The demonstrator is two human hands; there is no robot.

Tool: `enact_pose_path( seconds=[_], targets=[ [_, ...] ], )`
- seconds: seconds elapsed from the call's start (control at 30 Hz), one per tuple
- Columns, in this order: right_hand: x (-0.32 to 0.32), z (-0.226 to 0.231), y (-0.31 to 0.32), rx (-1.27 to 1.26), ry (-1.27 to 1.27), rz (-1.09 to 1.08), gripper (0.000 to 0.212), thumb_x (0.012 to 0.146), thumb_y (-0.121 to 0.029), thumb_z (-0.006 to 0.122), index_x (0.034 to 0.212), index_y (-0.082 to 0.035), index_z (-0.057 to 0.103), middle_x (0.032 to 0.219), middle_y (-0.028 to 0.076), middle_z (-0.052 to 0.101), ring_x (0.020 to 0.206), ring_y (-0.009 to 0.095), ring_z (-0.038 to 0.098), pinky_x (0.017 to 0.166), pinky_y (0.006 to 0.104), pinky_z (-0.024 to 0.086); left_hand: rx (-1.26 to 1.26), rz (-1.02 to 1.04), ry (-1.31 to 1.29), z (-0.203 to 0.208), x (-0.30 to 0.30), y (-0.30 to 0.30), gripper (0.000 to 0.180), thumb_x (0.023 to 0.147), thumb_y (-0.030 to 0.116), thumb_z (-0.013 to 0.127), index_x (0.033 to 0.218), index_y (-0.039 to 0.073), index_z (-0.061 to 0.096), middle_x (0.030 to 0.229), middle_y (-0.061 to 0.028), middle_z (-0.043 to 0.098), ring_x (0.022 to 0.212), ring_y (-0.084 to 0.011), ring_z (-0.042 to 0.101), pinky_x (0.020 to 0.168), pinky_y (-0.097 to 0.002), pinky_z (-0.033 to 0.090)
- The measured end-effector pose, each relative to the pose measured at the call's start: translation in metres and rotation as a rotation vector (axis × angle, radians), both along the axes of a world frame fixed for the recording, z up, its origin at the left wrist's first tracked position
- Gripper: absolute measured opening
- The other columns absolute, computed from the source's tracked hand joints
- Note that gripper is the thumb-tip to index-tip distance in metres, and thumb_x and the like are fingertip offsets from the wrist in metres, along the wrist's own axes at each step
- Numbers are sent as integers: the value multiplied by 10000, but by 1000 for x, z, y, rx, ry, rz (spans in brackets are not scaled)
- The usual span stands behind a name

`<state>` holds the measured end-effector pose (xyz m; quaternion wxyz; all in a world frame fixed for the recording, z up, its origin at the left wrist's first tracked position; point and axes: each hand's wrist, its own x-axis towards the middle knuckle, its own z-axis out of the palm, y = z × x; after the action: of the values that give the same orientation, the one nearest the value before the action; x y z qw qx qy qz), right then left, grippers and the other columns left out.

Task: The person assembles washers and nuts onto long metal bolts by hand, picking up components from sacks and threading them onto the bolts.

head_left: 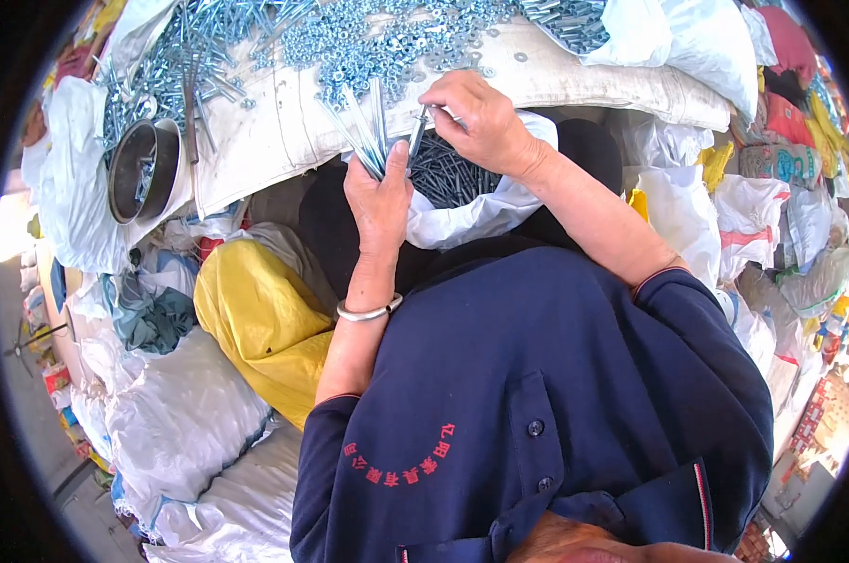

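My left hand (379, 202) is closed round a bundle of long silver metal rods (360, 131), which fan out upward past the fingers. Whether they have threads or heads is too small to tell. My right hand (485, 122) pinches the upper end of one slim metal piece (418, 129), looking like a bolt, whose lower end meets my left thumb. Below both hands, a white bag (476, 218) stands open in my lap, holding a heap of dark screws (451, 174).
Ahead, a cloth-covered work surface (283, 141) carries loose nuts and washers (368, 47) and long bolts (185, 56). A dark metal bowl (124, 174) sits tilted at its left edge. A yellow sack (255, 310) and white sacks (175, 403) crowd my left; more bags (673, 220) stand right.
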<state>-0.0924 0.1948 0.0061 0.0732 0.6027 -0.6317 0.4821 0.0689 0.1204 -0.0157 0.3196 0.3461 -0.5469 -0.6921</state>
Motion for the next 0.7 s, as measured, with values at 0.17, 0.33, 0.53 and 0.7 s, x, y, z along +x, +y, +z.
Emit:
enact_pose_path(
  seconds=[0.17,0.33,0.53,0.7],
  targets=[
    [-5,2,1,-51,341,108,294,781,43,694,1053,-40,620,950,105,632,798,240,639,772,313,525,-131,30,-97,-19,6,-10,258,905,203,713,932,-15,579,702,-15,571,532,-65,472,476,-258,405],
    [14,-11,3,166,-535,69,198,918,-106,631,1080,8,612,955,74,639,832,173,640,749,313,532,-165,35,-122,-21,3,-10,309,891,238,727,932,-28,576,695,-36,587,565,-92,520,521,-289,447],
    [22,-15,0,222,-1197,303,256,1000,-176,540,1118,39,616,980,79,669,847,112,636,743,261,545,-162,-21,-170,-13,-3,-12,289,945,239,648,918,-36,564,687,-57,606,503,-124,571,456,-279,450],
    [-14,32,-24,125,-728,181,216,995,-134,543,1079,48,623,917,66,687,776,121,654,724,254,537,-121,191,-15,13,-14,-39,279,996,256,549,901,-6,542,637,-41,566,496,-111,517,442,-246,398]
  ],
)
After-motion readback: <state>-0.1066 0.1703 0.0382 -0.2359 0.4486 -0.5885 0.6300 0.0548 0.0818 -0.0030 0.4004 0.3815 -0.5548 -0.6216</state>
